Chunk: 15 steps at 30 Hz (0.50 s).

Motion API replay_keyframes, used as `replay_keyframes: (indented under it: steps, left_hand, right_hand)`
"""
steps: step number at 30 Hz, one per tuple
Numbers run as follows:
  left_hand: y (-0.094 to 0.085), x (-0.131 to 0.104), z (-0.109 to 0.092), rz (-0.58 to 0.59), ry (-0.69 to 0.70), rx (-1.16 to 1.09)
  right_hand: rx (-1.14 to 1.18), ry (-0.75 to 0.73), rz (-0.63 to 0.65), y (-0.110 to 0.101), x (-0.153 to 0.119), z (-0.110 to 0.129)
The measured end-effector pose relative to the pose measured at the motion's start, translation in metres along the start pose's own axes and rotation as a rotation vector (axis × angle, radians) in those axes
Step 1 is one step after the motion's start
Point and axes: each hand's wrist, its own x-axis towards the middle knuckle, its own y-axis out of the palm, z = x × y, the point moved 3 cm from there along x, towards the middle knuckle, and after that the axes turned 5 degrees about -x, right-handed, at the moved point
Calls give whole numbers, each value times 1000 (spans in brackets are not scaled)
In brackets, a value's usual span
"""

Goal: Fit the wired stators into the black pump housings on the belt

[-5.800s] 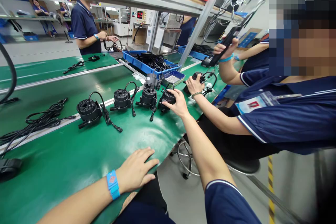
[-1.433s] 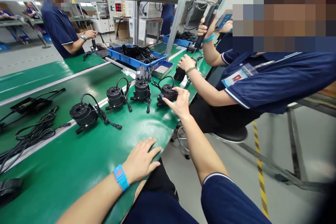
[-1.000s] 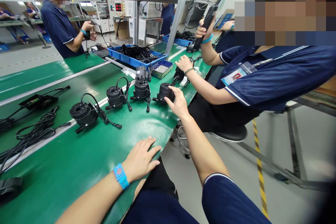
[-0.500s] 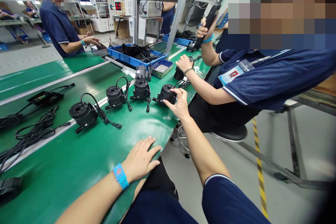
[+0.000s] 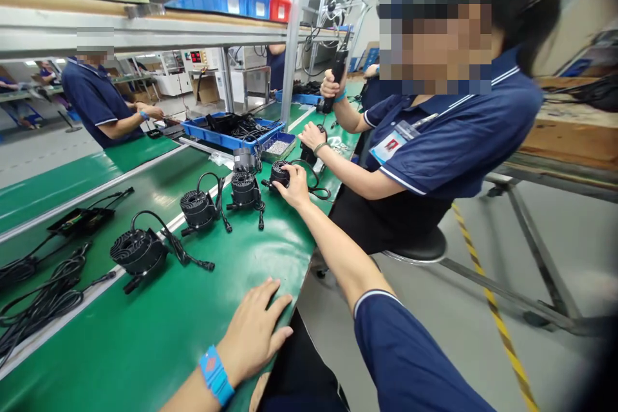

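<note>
My right hand (image 5: 295, 187) reaches forward and grips a round black pump-like unit (image 5: 280, 172) between thumb and fingers; the unit stands on the green table (image 5: 232, 309). Flat on the table near its edge lies my left hand (image 5: 258, 328), fingers spread, a blue band on the wrist, nothing in it. To the left stand more black units with coiled cables: one at the far left (image 5: 138, 251), one beside it (image 5: 197, 208) and another (image 5: 244, 188) near a blue tray.
A co-worker on the right holds a black power tool (image 5: 339, 71) above another unit. Behind the units are a blue tray of black cables (image 5: 193, 132) and a small tray of metal parts (image 5: 279, 147). Black cables (image 5: 53, 283) lie at the left. A shelf (image 5: 159, 35) crosses overhead.
The view has tilted up and shifted. My right hand still grips the black unit, which now sits a little farther from the table's edge. The co-worker's tool is lower and more upright.
</note>
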Motion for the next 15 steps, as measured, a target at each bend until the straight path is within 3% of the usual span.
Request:
replay_keyframes:
  steps: [6,15]
  left_hand:
    - [0,0,1,-7,2,-6]
    - [-2,1,-2,-27,25,-21]
  right_hand:
    - [-17,22,25,20,29,2]
    - [-75,21,110,0,10,-8]
